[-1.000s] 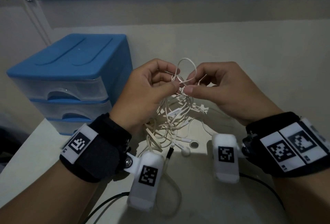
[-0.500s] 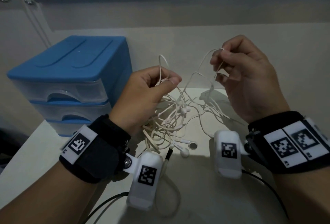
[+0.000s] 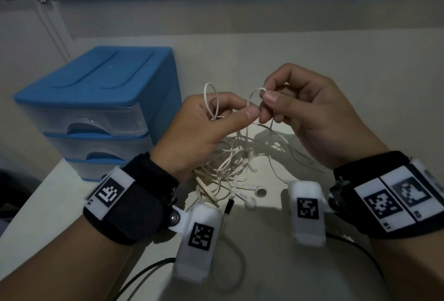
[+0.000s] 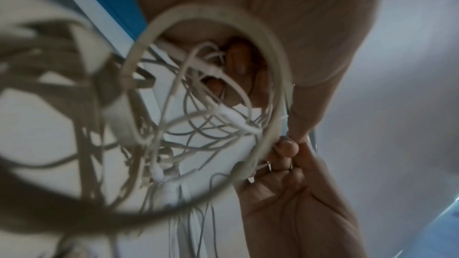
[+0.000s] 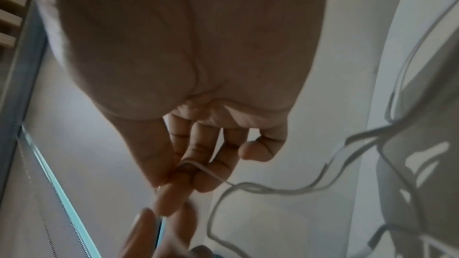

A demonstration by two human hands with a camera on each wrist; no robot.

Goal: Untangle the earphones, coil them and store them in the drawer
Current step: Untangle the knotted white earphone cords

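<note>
Both hands are raised above the table (image 3: 276,264), right of the blue drawer unit (image 3: 96,108). Left hand (image 3: 204,132) and right hand (image 3: 312,118) each pinch a loop of the tangled earphones (image 3: 230,163); the remainder hangs to the table.

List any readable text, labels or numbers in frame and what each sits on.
No readable words or brand names.
left wrist band: square black-and-white coded marker, a small character beside it too blurred to read.
right wrist band: two coded markers, tiny print beneath them unreadable.
wrist cameras: coded markers only.
drawer unit and earphones: no markings visible.
</note>
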